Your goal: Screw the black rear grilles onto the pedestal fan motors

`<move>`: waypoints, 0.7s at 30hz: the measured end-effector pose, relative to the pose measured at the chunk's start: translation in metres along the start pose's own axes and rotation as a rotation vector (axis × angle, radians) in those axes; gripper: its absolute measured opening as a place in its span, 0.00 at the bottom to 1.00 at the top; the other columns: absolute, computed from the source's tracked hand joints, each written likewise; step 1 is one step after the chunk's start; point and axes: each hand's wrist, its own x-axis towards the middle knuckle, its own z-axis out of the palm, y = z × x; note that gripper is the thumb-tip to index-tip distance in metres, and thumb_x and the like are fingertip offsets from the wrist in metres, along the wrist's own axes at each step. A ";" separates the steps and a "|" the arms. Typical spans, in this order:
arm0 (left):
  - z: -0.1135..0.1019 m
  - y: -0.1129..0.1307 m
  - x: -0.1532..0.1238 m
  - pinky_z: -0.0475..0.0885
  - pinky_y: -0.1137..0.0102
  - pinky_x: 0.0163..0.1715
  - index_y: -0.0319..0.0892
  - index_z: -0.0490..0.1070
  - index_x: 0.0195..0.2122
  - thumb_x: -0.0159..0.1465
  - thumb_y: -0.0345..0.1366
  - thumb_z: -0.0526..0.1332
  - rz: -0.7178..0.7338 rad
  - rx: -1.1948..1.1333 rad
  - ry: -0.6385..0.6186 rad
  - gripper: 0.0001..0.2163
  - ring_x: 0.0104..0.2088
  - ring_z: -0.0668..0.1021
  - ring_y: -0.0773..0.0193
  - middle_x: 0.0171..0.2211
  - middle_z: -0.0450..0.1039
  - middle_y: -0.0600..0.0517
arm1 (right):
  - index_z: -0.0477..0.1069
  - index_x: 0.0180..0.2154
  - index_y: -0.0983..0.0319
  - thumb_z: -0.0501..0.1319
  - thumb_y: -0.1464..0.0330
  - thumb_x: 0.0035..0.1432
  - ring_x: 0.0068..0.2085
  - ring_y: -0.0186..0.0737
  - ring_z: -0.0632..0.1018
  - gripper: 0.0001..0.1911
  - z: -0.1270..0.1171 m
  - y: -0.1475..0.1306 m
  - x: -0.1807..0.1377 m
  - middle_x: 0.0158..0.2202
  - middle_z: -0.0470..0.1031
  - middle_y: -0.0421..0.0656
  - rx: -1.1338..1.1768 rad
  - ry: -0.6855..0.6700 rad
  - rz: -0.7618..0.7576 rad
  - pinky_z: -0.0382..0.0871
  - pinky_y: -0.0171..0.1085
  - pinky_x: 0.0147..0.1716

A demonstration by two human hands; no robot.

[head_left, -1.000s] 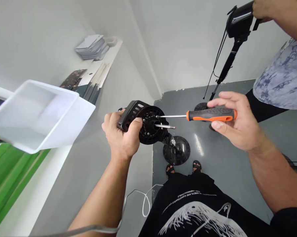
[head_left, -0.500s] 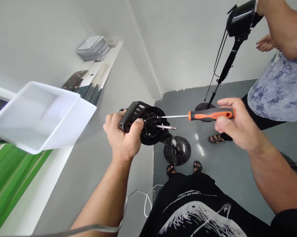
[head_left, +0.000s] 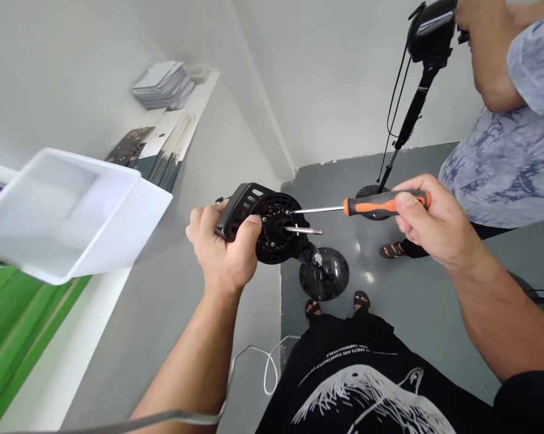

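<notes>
My left hand (head_left: 227,247) is closed around the black fan motor housing (head_left: 241,211), thumb pressed near its round front plate. A bare metal shaft (head_left: 306,230) sticks out of the plate toward the right. My right hand (head_left: 435,223) grips the orange and grey handle of a screwdriver (head_left: 385,204), thumb along the handle. The screwdriver lies nearly level, its tip at a screw on the plate's upper part. Below the housing, the stand's round black base (head_left: 324,274) rests on the floor.
A white plastic bin (head_left: 104,217) stands at left on a ledge, above green material (head_left: 23,337). Stacked papers (head_left: 163,84) lie behind it. At right another person (head_left: 502,157) handles a second black fan stand (head_left: 412,114). A grey cable (head_left: 177,416) crosses below my left arm.
My right thumb and fingers have shifted around the screwdriver handle, while its tip stays at the plate. The other person's arm has moved, and the view has shifted slightly.
</notes>
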 end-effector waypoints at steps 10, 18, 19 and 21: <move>-0.001 -0.005 0.000 0.70 0.41 0.56 0.49 0.69 0.30 0.50 0.46 0.62 0.039 0.021 -0.010 0.10 0.48 0.76 0.43 0.36 0.70 0.48 | 0.69 0.50 0.57 0.71 0.48 0.64 0.30 0.39 0.80 0.25 -0.004 -0.003 -0.001 0.39 0.81 0.46 -0.054 -0.048 -0.015 0.74 0.37 0.24; -0.001 -0.016 0.001 0.69 0.43 0.56 0.48 0.71 0.32 0.56 0.49 0.61 0.112 0.009 0.003 0.11 0.48 0.77 0.45 0.36 0.70 0.48 | 0.67 0.46 0.58 0.63 0.46 0.71 0.24 0.34 0.74 0.22 0.002 -0.001 -0.001 0.27 0.73 0.38 -0.040 0.016 -0.019 0.73 0.37 0.24; -0.001 -0.017 0.001 0.69 0.43 0.56 0.48 0.71 0.32 0.58 0.50 0.60 0.126 0.007 0.008 0.12 0.47 0.77 0.45 0.36 0.71 0.48 | 0.66 0.49 0.58 0.66 0.46 0.68 0.26 0.35 0.77 0.24 0.003 -0.001 -0.001 0.34 0.78 0.41 -0.030 0.001 -0.025 0.76 0.38 0.25; -0.001 -0.018 0.000 0.68 0.43 0.56 0.47 0.71 0.33 0.62 0.53 0.57 0.148 0.005 0.018 0.15 0.47 0.77 0.46 0.37 0.71 0.48 | 0.63 0.56 0.56 0.74 0.49 0.60 0.32 0.37 0.81 0.33 0.004 -0.002 -0.002 0.50 0.80 0.48 -0.012 0.001 -0.071 0.79 0.40 0.28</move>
